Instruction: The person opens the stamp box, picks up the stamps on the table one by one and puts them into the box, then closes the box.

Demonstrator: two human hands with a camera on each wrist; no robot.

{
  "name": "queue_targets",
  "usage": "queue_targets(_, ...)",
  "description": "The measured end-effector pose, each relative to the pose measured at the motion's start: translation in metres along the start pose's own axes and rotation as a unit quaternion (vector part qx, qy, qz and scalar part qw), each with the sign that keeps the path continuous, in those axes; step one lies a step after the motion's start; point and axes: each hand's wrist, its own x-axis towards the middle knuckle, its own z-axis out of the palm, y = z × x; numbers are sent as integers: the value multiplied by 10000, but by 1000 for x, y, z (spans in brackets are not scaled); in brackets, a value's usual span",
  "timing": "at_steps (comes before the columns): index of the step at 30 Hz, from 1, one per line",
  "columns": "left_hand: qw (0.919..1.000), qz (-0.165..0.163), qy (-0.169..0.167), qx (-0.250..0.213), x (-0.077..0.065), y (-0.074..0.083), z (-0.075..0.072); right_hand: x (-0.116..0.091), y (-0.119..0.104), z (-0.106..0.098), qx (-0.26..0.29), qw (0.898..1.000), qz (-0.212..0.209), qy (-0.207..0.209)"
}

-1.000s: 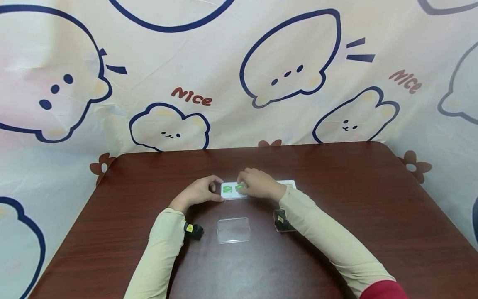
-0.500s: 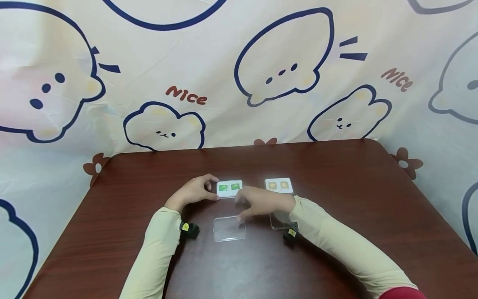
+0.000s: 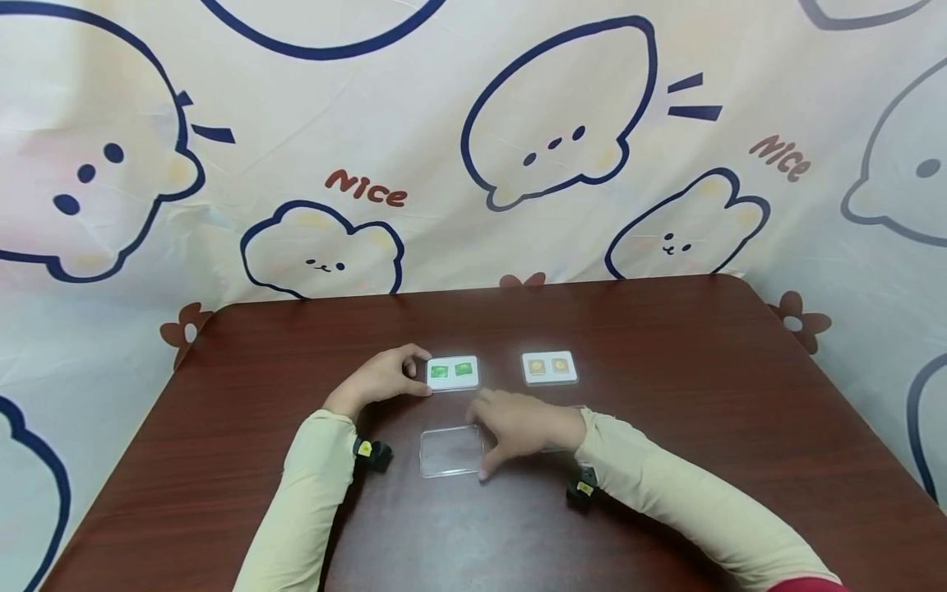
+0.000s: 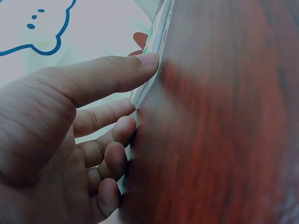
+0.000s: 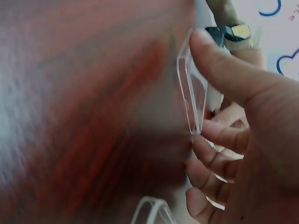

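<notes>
My left hand (image 3: 381,380) grips the left end of a flat, clear-edged case with a white card (image 3: 452,382) showing two green pictures. In the left wrist view the thumb (image 4: 149,60) lies on the near edge and the forefinger reaches the far one. My right hand (image 3: 521,423) is at the right end of a shallow clear plastic lid (image 3: 450,452), nearer the person. The right wrist view shows thumb and forefinger pinching this lid (image 5: 183,88) across its width, its side standing by the tabletop. The other right fingers are curled loosely.
A second case with a white card (image 3: 549,378) bearing two yellowish pictures lies at the back right. Another clear plastic piece (image 5: 152,210) is partly visible near the right hand, mostly hidden by it in the head view. A patterned cloth (image 3: 444,247) hangs behind the table (image 3: 651,345).
My right hand has left the green-picture case and come down toward me to the clear lid's right end. The left hand keeps its grip on the case.
</notes>
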Motion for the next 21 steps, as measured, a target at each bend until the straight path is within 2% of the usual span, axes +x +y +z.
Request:
queue_targets(4, 10000, 5, -16, -5, 0, 0, -1, 0, -5, 4, -201, 9997, 74, 147)
queue_targets(11, 10000, 15, -32, 27, 1, 0, -1, 0, -4, 6, -98, 9997, 155, 179)
queue_targets(16, 10000, 22, -15, 8, 0, -1, 0, -1, 2, 1, 232, 9994, -32, 254)
queue_targets(19, 10000, 23, -24, -26, -1, -1, -1, 1, 6, -4, 280, 9984, -208, 437)
queue_targets(21, 10000, 55, -40, -51, -1, -1, -1, 4, 9, -8, 245, 9981, -171, 540)
